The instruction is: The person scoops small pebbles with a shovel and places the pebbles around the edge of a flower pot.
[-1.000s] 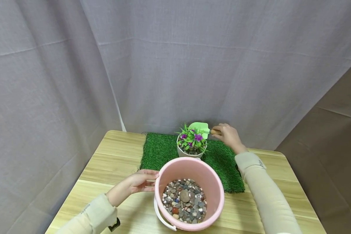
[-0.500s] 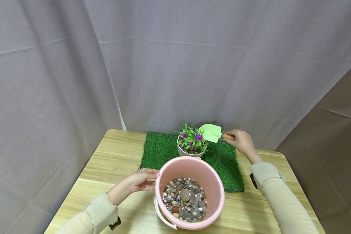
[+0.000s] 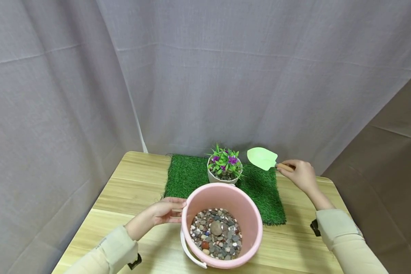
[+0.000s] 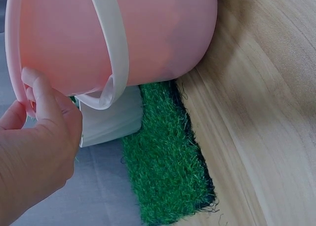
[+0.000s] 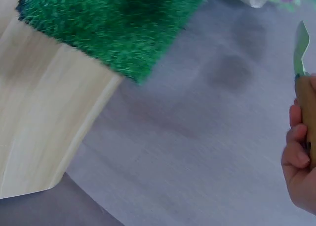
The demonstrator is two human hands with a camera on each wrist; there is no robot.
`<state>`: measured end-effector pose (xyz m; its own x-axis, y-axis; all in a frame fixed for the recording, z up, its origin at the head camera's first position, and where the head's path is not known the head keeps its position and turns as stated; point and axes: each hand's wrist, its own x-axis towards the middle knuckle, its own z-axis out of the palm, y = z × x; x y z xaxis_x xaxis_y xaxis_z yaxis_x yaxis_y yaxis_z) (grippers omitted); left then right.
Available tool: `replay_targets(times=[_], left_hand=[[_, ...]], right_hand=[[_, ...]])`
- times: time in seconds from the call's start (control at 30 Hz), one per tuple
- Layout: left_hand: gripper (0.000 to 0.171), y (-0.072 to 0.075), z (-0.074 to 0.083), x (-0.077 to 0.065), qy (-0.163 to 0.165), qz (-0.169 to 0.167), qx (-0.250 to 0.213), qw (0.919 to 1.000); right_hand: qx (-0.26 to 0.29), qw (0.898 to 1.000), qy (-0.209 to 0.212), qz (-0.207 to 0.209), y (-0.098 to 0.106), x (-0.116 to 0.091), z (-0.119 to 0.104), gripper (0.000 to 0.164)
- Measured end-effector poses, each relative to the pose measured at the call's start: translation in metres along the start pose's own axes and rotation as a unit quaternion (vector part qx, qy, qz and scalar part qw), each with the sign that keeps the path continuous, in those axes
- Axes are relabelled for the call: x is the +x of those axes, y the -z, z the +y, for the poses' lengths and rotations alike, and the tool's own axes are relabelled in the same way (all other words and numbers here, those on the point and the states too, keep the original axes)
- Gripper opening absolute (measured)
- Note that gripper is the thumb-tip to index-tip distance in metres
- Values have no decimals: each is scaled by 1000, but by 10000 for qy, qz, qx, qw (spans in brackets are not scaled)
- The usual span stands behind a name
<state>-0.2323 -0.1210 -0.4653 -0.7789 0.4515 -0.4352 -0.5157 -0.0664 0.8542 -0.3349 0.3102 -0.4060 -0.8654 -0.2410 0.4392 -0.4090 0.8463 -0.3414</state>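
A pink bucket (image 3: 257,224) with a white handle (image 3: 190,254) stands at the table's front, with many mixed pebbles (image 3: 216,238) in its bottom. My left hand (image 3: 162,213) pinches the bucket's rim at its left side; the left wrist view shows thumb and fingers on either side of that rim. In my right hand (image 3: 299,175) is a garden trowel (image 3: 262,158), gripped by its wooden handle, its pale green blade raised and pointing left. No pebbles show on the blade. Behind the bucket, a white flowerpot (image 3: 222,179) holds a plant with purple flowers (image 3: 232,160) and stones.
Under the flowerpot lies a green artificial turf mat (image 3: 185,175), partly hidden by the bucket. The wooden table (image 3: 123,198) ends at the back against a grey curtain (image 3: 205,95). A brown cloth (image 3: 390,163) hangs on the right.
My right hand has moved right and toward me with the trowel, taking its blade away from the flowerpot. The left hand and the bucket have stayed in place.
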Motion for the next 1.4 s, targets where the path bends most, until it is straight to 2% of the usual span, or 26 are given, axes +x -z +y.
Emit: replay_targets(times=[0.17,0.33,0.47,0.7,0.8,0.93,1.1,1.4], left_hand=[[51,-1,1,-1,25,33,-1,10000],[49,-2,1,-1,22,55,16,10000],[48,-2,0,-1,36,107,-29,9999],[41,-2,-1,-1,1,56,-137,9999],[38,-2,-1,-1,-6,77,-151,9999],[40,-1,-1,-1,26,129,-105,9999],[43,-1,-1,0,20,96,-87,9999],[44,-1,0,0,47,70,-142,9999]], right_hand=[[373,9984,-166,-400,22,-9,-16,22],[667,9935,27,-918,31,-20,-40,22],[916,9871,256,-1292,27,-27,-61,20],[1194,9723,743,-1867,1,-43,-89,14],[1058,9687,1014,-2002,-11,-49,-100,12],[549,9661,1453,-2063,-24,-55,-112,15],[64,9597,1634,-2285,-38,-58,-127,12],[-359,9358,2559,-2396,-66,-59,-148,15]])
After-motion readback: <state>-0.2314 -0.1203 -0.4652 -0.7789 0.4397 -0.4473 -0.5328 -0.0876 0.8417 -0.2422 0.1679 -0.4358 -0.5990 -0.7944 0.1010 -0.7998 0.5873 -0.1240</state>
